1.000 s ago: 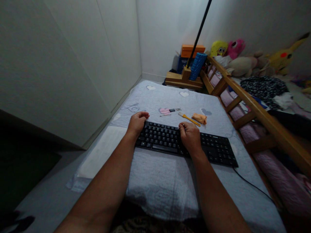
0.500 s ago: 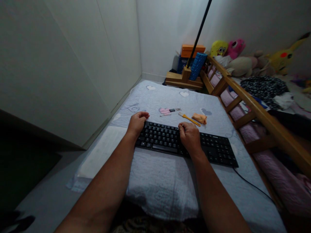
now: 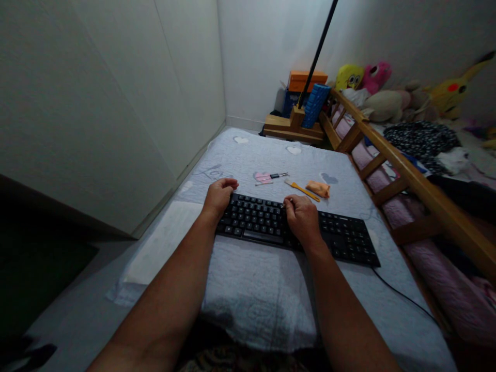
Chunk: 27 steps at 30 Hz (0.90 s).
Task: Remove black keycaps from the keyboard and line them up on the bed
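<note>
A black computer keyboard [image 3: 258, 217] lies across the patterned blue-white bedspread, its cable [image 3: 405, 297] running off to the lower right. At its upper left corner is my left hand [image 3: 220, 196], fingers bent together against the keyboard's edge. My right hand [image 3: 304, 217] is over the middle-right keys, thumb and fingers pinched together; what they hold is too small and dark to make out. Beyond the keyboard lie a yellow brush [image 3: 304, 191], a crumpled orange cloth [image 3: 318, 188], a slim tool with a black middle [image 3: 275, 176] and a thin stick [image 3: 264, 183].
White paper [image 3: 158, 243] lies left of the keyboard. A wooden bed rail [image 3: 418, 191] borders the right side, with plush toys [image 3: 387, 106] beyond it. A pale cabinet wall [image 3: 135, 119] stands at the left. A wooden stand [image 3: 294, 126] with a black pole is at the back.
My right hand's fingertips have shifted very slightly to the left over the keys. My left hand and the keyboard stay in place.
</note>
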Motion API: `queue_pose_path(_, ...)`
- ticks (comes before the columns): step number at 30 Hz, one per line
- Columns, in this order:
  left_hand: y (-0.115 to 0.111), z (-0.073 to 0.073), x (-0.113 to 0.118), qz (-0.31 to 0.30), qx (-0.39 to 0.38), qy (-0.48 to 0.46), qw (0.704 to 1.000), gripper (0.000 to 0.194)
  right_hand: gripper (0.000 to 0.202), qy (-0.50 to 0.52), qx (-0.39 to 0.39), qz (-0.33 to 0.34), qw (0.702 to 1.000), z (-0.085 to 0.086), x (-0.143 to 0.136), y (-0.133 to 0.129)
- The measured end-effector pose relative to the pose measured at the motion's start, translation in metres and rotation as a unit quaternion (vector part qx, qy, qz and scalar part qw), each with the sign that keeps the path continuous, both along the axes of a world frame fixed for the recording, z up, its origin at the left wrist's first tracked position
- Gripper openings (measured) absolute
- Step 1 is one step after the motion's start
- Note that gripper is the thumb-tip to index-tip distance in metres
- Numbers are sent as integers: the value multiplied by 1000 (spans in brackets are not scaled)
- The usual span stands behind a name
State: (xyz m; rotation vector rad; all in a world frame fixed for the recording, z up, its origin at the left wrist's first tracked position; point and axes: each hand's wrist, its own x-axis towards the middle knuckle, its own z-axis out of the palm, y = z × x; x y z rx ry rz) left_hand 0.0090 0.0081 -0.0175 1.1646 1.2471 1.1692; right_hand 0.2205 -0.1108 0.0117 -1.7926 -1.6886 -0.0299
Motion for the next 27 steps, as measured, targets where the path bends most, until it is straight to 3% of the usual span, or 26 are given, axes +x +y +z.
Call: queue_pose_path(27,-1,1,-1,0,3,-1,1000,31,23,57,-27,-13,998,-1,7,1)
